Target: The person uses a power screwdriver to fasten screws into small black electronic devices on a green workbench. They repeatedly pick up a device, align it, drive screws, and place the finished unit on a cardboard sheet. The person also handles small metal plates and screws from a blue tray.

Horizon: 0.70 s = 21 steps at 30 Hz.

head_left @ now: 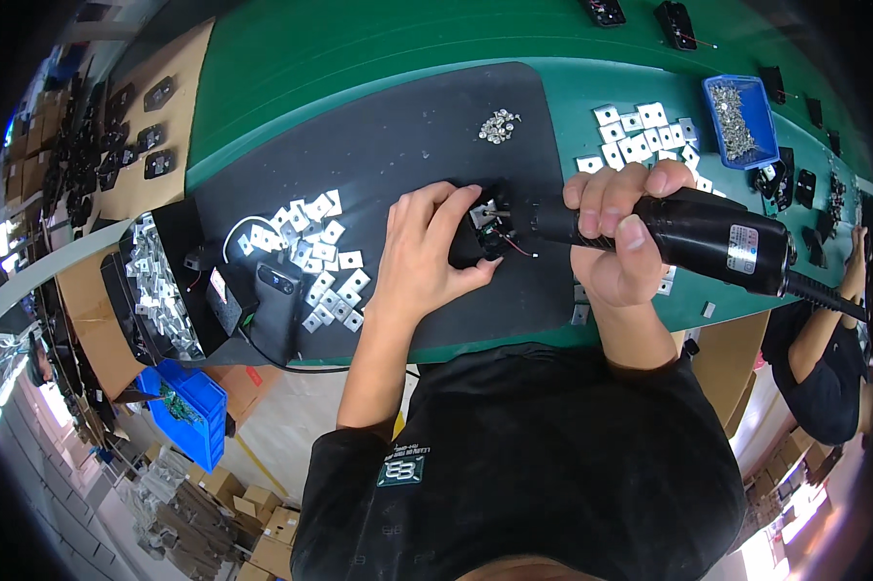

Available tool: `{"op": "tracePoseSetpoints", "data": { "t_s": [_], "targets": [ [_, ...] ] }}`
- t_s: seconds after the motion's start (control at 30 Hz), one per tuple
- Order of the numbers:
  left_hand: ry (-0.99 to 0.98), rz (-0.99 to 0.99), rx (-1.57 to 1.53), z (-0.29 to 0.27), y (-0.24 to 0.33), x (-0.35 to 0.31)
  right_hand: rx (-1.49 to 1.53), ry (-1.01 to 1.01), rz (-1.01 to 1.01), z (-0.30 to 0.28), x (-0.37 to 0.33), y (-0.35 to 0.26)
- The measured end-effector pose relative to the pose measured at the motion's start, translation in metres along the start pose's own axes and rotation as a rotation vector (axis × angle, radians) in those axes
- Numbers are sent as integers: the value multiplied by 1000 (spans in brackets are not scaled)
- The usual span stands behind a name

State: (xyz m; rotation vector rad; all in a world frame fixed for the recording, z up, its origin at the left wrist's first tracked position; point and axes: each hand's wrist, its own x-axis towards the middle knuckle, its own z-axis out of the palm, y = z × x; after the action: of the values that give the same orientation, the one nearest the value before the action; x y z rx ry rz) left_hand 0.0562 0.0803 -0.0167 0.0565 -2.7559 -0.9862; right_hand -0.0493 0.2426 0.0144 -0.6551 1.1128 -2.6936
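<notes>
My right hand (pixel 622 225) is wrapped round a black corded electric screwdriver (pixel 693 237), held nearly level with its bit pointing left. The bit reaches a small black plastic housing (pixel 494 250) on the dark mat. My left hand (pixel 427 247) grips that housing between thumb and fingers. Inside it show a silvery metal plate and a green circuit board, and a thin red wire trails out to the right. Whether the bit sits in a screw I cannot tell. Beyond the hands lies a small heap of screws (pixel 497 127).
Metal plates with holes (pixel 328 261) lie left of my hands, more plates (pixel 640 136) at the right. A blue bin (pixel 761 121) holds screws. At far left are a box of metal parts (pixel 160 290), a black phone-like device (pixel 277 300) and cables. Another person's arm (pixel 833 290) is at right.
</notes>
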Motion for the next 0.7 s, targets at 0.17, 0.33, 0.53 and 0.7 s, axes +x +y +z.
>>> {"op": "tracePoseSetpoints", "data": {
  "t_s": [0.17,0.33,0.53,0.7],
  "targets": [
    [22,2,-64,3,2,4,27,-36,20,-4,-1,0],
    [5,-12,-130,7,0,5,22,-24,22,-4,-2,-3],
    [-11,14,-164,3,0,8,-5,-120,19,-5,-1,-4],
    [-11,0,-180,5,-2,6,-54,-254,2,-8,1,-1]
  ]
}}
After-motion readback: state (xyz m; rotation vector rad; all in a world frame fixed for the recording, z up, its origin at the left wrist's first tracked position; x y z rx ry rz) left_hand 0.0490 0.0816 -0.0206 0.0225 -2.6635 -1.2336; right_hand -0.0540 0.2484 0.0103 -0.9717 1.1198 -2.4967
